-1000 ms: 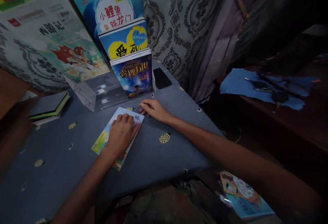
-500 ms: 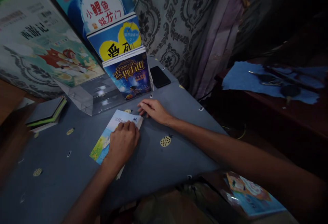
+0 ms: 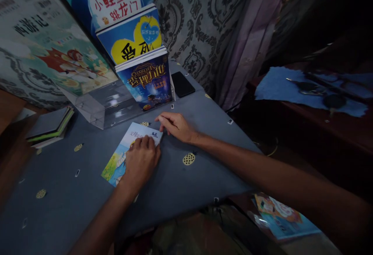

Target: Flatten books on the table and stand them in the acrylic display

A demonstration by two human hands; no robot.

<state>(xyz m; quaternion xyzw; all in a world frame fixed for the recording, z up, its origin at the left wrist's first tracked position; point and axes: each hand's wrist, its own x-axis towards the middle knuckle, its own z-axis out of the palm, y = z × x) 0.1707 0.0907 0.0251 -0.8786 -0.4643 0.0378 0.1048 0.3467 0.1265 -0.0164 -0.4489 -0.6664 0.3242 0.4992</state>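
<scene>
A small paperback book [image 3: 136, 130] with a blue sky, yellow flowers and Chinese title lies slanted on the table. On its cover, towards the right edge, my left hand [image 3: 142, 159] rests with bent fingers closed against it, hiding much of the picture. My right hand [image 3: 176, 126] hovers low beside the book's upper right corner. Its fingers are loosely curved and apart, the thumb near the index finger, with nothing visible between them. Whether its fingertips touch the corner, I cannot tell.
A clear acrylic stand [image 3: 90, 111] holds several upright books, a dark blue one [image 3: 145, 82] in front. Behind it lies a black phone [image 3: 183, 84]. Notebooks [image 3: 49, 124] are stacked at the left. Glasses [image 3: 354, 86] lie on a blue cloth [image 3: 274, 86] at the right.
The book's upper right side, where thick page edges showed, now looks flatter under my left hand. My right hand has barely moved. The whole view has shifted slightly.
</scene>
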